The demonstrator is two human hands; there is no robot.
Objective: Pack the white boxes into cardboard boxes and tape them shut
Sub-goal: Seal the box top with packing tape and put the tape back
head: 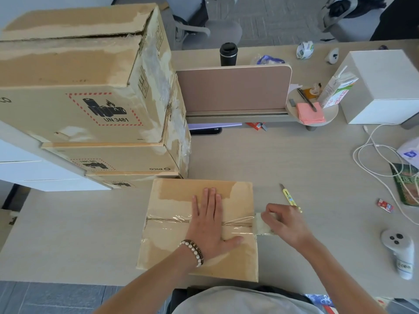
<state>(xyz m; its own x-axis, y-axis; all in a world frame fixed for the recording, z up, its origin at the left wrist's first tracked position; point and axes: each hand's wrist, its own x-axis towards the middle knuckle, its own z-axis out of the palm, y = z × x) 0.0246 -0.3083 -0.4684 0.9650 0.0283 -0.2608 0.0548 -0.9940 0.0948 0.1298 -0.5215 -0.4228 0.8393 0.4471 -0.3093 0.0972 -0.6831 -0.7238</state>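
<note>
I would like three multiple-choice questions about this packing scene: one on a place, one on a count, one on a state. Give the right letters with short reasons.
1. Where does the yellow utility knife lie?
A. On the desk, right of the cardboard box
B. On top of the stack
C. In the left hand

2. How many cardboard boxes are stacked at the left?
A. One
B. Three
C. Five

3. What state is the cardboard box under the hands in?
A. Flaps open
B. Flaps closed, clear tape across the seam
C. Crushed flat

Key: 1 A, it rests on the desk beside the box. 2 B, three layers show in the stack. 3 B, the left hand presses flat while the right hand pulls tape.
</note>
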